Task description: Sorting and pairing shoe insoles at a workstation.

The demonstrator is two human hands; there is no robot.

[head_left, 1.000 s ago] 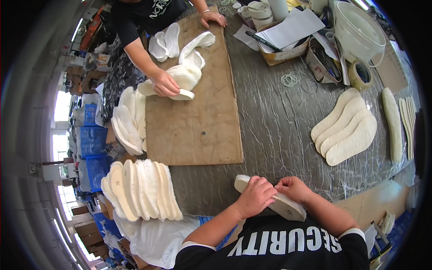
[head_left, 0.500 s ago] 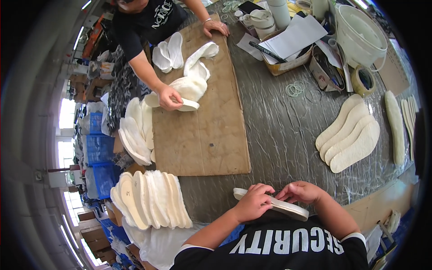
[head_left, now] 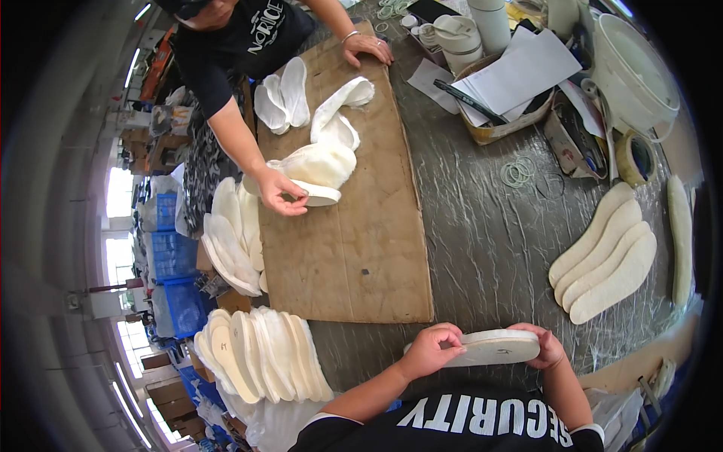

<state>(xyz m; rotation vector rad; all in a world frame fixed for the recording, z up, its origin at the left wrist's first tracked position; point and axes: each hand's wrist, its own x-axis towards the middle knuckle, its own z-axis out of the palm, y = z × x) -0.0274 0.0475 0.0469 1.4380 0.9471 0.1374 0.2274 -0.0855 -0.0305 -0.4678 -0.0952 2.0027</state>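
A white, thick-edged insole (head_left: pixel 493 350) is held up at the near edge of the table, its flat side tilted toward me with a small dark mark on it. My left hand (head_left: pixel 435 351) is closed round its left part, thumb and fingers pinching the rim. At the other end my right hand (head_left: pixel 544 346) grips the tip, fingers behind and partly hidden. To the left of my hands stands a row of fleecy insoles (head_left: pixel 275 358) packed side by side. Several flat cream insoles (head_left: pixel 606 260) lie fanned out to the right.
Across a brown cardboard sheet (head_left: pixel 354 256), a co-worker's hand (head_left: pixel 282 192) is at a fleecy insole (head_left: pixel 320 194). More insoles (head_left: pixel 230 237) lie along the left edge. Far right stand a box of papers and pens (head_left: pixel 493 135), a tape roll (head_left: pixel 635 157) and a white bucket (head_left: pixel 636 71).
The insole has turned so its flat face shows. My right hand has moved from its middle to its right end. The co-worker's fingers have loosened near their insole.
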